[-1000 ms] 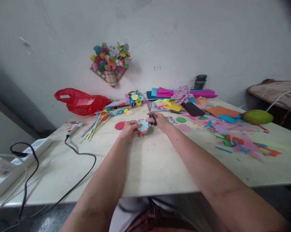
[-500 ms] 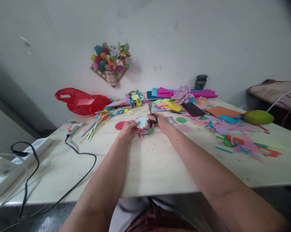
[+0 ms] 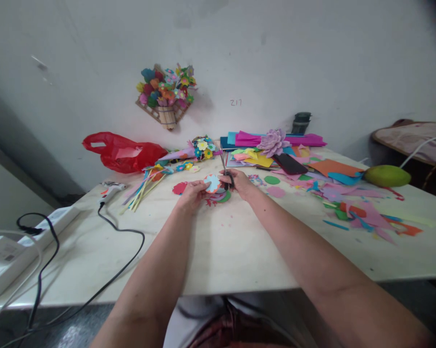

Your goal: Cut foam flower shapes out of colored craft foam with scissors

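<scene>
Between the thumb and fingers of my left hand (image 3: 193, 194) is a light-blue flower cutout (image 3: 212, 182) backed by an orange-red layer whose edge shows around it. My right hand (image 3: 240, 183) is closed around the black handles of a pair of scissors (image 3: 224, 164), whose blades point up and away from me. The fingers of my right hand are close to the flower's right edge; whether they touch it I cannot tell. Under my hands lie a green paper piece (image 3: 225, 196) and other coloured cutouts, partly hidden. A red scalloped cutout (image 3: 179, 188) lies beside my left hand.
A glue gun (image 3: 111, 192) with a black cord and a power strip (image 3: 51, 226) lie on the left. A red plastic bag (image 3: 125, 153) sits behind. Paper scraps (image 3: 370, 212), a phone (image 3: 289, 164) and a green mango-like fruit (image 3: 386, 176) are on the right.
The flower cutout has shifted slightly left in my left hand. My right hand and the scissors have also moved a little to the left.
</scene>
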Available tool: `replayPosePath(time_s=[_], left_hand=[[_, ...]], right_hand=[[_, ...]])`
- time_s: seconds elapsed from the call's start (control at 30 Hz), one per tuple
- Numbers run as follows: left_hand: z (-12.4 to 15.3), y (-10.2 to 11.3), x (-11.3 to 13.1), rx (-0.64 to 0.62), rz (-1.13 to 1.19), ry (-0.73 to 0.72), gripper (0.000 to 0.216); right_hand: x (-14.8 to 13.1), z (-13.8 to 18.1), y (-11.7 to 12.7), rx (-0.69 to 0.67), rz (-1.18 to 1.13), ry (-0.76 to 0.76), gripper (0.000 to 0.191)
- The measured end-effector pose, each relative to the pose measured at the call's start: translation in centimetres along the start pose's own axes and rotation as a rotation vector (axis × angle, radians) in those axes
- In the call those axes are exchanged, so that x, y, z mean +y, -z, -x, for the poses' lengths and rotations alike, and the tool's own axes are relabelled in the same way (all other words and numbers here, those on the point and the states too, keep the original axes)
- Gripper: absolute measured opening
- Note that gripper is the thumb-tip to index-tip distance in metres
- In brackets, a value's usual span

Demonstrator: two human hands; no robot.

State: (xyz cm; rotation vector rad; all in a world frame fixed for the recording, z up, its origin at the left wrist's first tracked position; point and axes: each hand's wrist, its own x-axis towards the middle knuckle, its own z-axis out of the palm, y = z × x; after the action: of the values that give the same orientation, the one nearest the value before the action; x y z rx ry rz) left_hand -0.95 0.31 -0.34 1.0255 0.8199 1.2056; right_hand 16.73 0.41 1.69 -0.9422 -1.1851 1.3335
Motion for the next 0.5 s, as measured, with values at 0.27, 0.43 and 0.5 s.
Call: replayPosePath(time_s=[0.27, 0.43, 0.5], left_hand=[[0.58, -0.91, 0.15, -0.085, -0.101, 0.011, 0.028], [0.42, -0.71, -0.1, -0.126, -0.139, -0.001, 0.028], [0.35, -0.61, -0.13, -0.128, -0.138, -0.003, 0.028]], right_hand=[[-0.07, -0.07, 0.2, 0.003, 0.007, 0.022, 0.035], [-0.1, -0.13, 0.18, 0.043, 0.054, -0.001, 0.029], [0.08, -0.33, 0.31, 0.078, 0.13, -0.035, 0.032]])
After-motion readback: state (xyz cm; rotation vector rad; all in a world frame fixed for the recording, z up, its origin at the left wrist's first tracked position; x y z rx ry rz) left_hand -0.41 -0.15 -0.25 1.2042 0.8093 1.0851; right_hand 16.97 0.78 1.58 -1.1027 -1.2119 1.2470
